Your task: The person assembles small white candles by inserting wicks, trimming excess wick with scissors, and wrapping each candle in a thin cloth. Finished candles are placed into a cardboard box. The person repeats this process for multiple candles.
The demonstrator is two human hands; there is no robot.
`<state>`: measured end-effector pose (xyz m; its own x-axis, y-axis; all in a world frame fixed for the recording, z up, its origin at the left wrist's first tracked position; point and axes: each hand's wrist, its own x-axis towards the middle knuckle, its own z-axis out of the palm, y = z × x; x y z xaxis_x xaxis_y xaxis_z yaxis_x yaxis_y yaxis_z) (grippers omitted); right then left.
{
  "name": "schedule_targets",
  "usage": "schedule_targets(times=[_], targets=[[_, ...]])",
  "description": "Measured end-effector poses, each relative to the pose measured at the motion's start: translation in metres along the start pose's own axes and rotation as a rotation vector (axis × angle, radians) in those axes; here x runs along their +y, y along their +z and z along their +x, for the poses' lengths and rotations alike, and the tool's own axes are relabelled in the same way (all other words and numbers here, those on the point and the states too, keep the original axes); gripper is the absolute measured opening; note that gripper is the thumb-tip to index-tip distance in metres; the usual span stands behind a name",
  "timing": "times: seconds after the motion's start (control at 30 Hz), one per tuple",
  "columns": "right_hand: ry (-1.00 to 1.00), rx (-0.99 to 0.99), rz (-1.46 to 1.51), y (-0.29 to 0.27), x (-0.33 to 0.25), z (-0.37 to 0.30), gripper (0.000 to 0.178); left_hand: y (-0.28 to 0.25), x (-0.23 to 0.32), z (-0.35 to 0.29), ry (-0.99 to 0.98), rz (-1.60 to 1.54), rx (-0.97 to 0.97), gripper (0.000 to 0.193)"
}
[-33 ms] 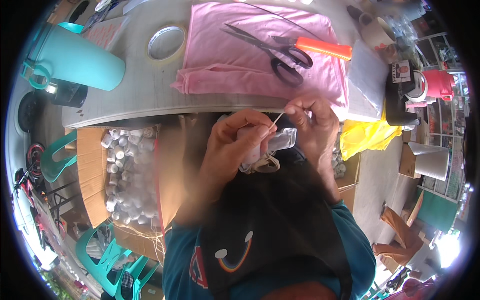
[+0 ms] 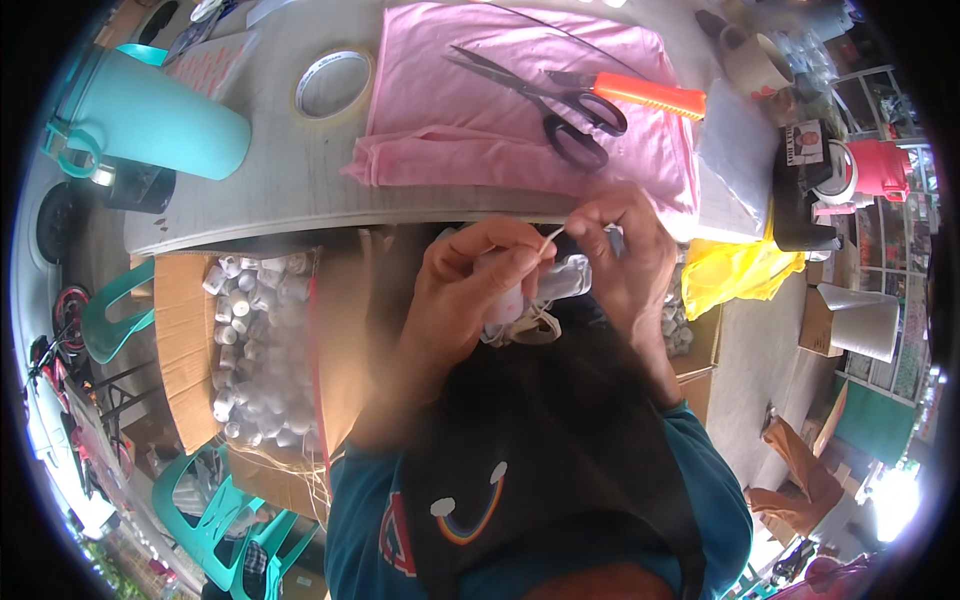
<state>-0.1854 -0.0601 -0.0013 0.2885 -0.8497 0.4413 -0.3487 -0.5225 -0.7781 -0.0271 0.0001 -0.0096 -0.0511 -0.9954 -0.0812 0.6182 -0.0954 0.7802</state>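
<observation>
Hands meet below the table edge: left hand (image 2: 468, 290) and right hand (image 2: 628, 262) pinch a white string (image 2: 551, 238) over a small clear bottle (image 2: 562, 280). Tying looks underway; the next pull calls for even tension.

A brown cardboard box (image 2: 190, 340) stands open under the table's (image 2: 250, 205) near edge, packed with small clear bottles (image 2: 255, 350). A yellow plastic bag (image 2: 735, 272) hangs off the table's right corner.

Grey table (image 2: 270, 200) spans the upper frame. On it: pink cloth (image 2: 520, 110) at 12 o'clock, tape roll (image 2: 333, 84) at 11, teal jug (image 2: 140, 115) lying on its side at 10, clear plastic bag (image 2: 735, 150) at 1.
</observation>
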Motion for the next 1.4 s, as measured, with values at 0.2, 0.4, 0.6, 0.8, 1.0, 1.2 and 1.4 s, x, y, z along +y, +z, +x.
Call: schedule_targets(times=[0.2, 0.4, 0.6, 0.8, 1.0, 1.2, 1.4], targets=[[-0.179, -0.086, 0.013, -0.003, -0.012, -0.006, 0.018, 0.005, 0.001, 0.004, 0.138, 0.268, 0.123, 0.009], [-0.033, -0.149, 0.273, -0.008, -0.012, -0.001, 0.015, 0.009, 0.006, 0.005, 0.487, 0.803, 0.069, 0.014], [0.047, -0.109, 0.426, 0.001, -0.01, -0.004, 0.023, 0.005, 0.003, 0.011, 0.585, 0.696, 0.045, 0.008], [-0.104, -0.065, 0.194, 0.005, -0.014, -0.001, 0.028, 0.006, -0.002, 0.008, 0.587, 0.848, 0.163, 0.009], [-0.18, -0.093, 0.083, 0.006, -0.017, 0.004, 0.028, 0.002, -0.002, 0.015, 0.804, 0.947, 0.22, 0.015], [-0.26, -0.092, 0.053, 0.006, -0.015, 0.008, 0.03, 0.002, 0.005, 0.008, 0.506, 0.736, 0.18, 0.012], [-0.371, -0.13, -0.106, 0.004, -0.013, 0.01, 0.03, -0.002, 0.016, 0.006, 0.057, 0.299, 0.116, 0.006]])
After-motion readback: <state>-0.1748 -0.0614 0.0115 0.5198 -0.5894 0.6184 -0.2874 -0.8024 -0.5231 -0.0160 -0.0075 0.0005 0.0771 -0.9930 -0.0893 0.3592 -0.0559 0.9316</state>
